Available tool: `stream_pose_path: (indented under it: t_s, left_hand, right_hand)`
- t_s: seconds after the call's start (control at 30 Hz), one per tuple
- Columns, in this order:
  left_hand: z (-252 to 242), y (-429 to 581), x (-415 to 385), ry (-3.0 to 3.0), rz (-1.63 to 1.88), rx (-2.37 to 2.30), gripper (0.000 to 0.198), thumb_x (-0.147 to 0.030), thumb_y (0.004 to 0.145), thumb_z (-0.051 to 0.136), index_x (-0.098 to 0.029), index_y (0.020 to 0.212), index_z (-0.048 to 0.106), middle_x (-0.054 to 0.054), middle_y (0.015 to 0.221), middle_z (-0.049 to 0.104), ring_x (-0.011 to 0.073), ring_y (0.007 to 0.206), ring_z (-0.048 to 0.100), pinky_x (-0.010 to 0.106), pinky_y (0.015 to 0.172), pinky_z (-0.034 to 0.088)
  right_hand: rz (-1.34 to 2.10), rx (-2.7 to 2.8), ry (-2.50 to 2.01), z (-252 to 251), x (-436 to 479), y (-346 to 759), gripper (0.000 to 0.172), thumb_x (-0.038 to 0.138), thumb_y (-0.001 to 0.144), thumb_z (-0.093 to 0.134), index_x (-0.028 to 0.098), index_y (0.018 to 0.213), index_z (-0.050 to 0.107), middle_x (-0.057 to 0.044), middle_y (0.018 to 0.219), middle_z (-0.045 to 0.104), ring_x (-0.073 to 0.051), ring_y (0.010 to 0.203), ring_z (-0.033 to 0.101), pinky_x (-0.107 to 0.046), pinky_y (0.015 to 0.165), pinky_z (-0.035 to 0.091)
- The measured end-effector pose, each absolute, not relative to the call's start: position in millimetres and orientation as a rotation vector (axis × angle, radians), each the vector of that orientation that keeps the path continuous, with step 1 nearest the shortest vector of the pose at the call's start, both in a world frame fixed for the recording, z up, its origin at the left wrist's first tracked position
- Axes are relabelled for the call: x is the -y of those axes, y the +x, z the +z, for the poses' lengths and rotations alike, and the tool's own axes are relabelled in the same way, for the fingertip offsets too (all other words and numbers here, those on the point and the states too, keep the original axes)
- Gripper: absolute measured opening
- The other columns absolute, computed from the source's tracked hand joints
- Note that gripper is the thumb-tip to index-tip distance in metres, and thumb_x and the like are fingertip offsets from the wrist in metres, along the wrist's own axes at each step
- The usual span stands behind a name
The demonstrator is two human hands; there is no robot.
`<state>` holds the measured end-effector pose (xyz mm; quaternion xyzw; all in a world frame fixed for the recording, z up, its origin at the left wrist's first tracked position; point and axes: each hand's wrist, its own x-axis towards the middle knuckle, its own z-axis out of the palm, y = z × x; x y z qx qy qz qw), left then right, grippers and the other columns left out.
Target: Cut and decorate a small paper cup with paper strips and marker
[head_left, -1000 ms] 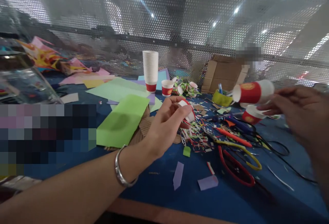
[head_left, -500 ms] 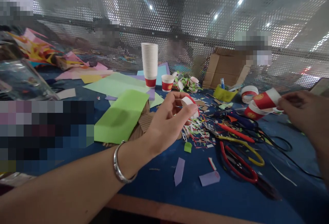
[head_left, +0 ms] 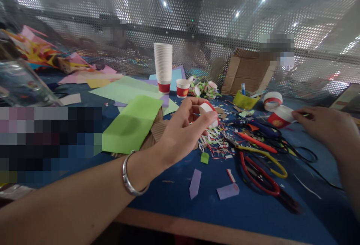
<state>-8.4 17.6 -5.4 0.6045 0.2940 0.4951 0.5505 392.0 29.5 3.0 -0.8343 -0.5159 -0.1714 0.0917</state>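
Note:
My left hand (head_left: pixel 182 130) is raised over the blue table, its fingers pinched round a small red and white paper cup (head_left: pixel 208 110) with cut strips. A silver bangle sits on that wrist. My right hand (head_left: pixel 327 127) rests low at the right, fingers closed at the rim of a red and white cup (head_left: pixel 278 117) that lies among others on the table. Below the left hand lies a heap of paper shreds (head_left: pixel 216 143).
A tall stack of paper cups (head_left: pixel 163 65) and a single cup (head_left: pixel 182 87) stand at the back centre. Green paper sheets (head_left: pixel 132 123) lie left. Red scissors (head_left: pixel 257 175), yellow scissors (head_left: pixel 267 158), a tape roll (head_left: pixel 272 100), a cardboard box (head_left: pixel 249 74) and black cable lie right.
My right hand has come down from the air and set its red and white cup among the cups on the table. My left hand has kept its cup and barely moved.

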Motion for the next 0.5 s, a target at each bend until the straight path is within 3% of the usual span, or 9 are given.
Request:
stream_pose_path:
  t_s: [0.1, 0.27, 0.4, 0.5]
  left_hand:
    - [-5.8, -9.2, -17.6, 1.449, 1.168, -0.703, 0.035, -0.044, 0.091, 0.069, -0.02, 0.112, 0.054, 0.005, 0.1, 0.07, 0.0161, 0.088, 0.063, 0.026, 0.065, 0.054]
    - [-4.9, -8.8, -18.3, 1.481, 1.154, -0.728, 0.037, -0.046, 0.092, 0.068, -0.021, 0.115, 0.054, 0.005, 0.097, 0.069, 0.0171, 0.085, 0.064, 0.026, 0.06, 0.051]
    - [-4.9, -8.6, -19.0, 1.546, 1.175, -0.708, 0.033, -0.042, 0.094, 0.066, -0.02, 0.115, 0.054, 0.006, 0.101, 0.069, 0.0162, 0.086, 0.064, 0.027, 0.064, 0.05]
    - [-6.3, -9.8, -18.2, 1.6, 1.131, -0.748, 0.039, -0.045, 0.093, 0.068, -0.02, 0.119, 0.054, 0.008, 0.106, 0.069, 0.0168, 0.087, 0.064, 0.028, 0.067, 0.049]
  right_hand:
    - [-0.52, 1.514, -2.452, 8.2, -25.5, 385.9, 0.046, 0.05, 0.08, 0.048, 0.019, 0.094, 0.079, -0.018, 0.093, 0.078, -0.035, 0.08, 0.066, -0.04, 0.062, 0.039]
    - [-0.394, 1.582, -2.279, 17.4, -11.0, 354.1, 0.043, 0.047, 0.081, 0.052, 0.018, 0.102, 0.076, -0.012, 0.082, 0.077, -0.029, 0.077, 0.068, -0.037, 0.065, 0.043]
    - [-0.051, 1.907, -2.044, 15.1, 8.8, 313.3, 0.043, 0.063, 0.082, 0.059, 0.025, 0.092, 0.076, -0.002, 0.075, 0.074, -0.021, 0.068, 0.067, -0.031, 0.064, 0.046]
    - [0.427, 2.314, -1.802, 10.9, 21.7, 286.6, 0.047, 0.066, 0.092, 0.053, 0.023, 0.086, 0.073, -0.001, 0.065, 0.066, -0.018, 0.059, 0.058, -0.029, 0.055, 0.04]
